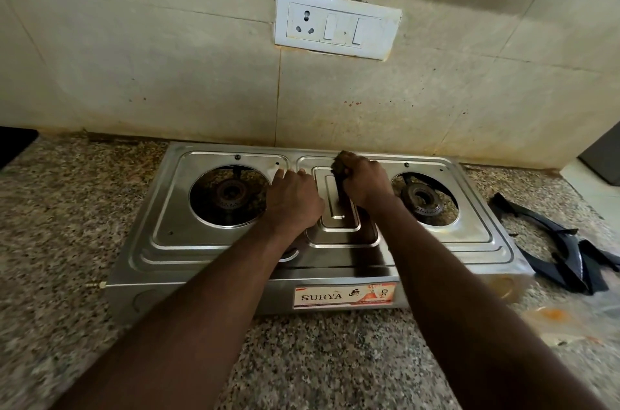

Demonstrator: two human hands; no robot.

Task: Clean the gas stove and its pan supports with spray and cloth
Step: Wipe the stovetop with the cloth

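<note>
Both forearms reach forward from the bottom edge, converging on the middle of the gas stove (214,258). The left hand (295,200) lies palm down on the steel top, just right of the left burner (231,195). The right hand (364,181) sits over the raised centre panel, knuckles up, near the back edge.

The stove stands on a speckled granite table (302,359), its back close to a stained tiled wall (151,57). A white socket-and-switch plate (337,23) is mounted above. Both burner wells are bare; the right burner (424,200) is exposed. The black pan supports (563,252) lie on the table just right of the stove, overlapping each other. A label on the front panel reads SURYA. An orange smear marks the table at front right.

Left hand: fingers straight, pressing flat on the steel, holding nothing. Right hand: fingers curled tight round a dark cloth (341,164), which bulges out above the fist and touches the centre panel
</note>
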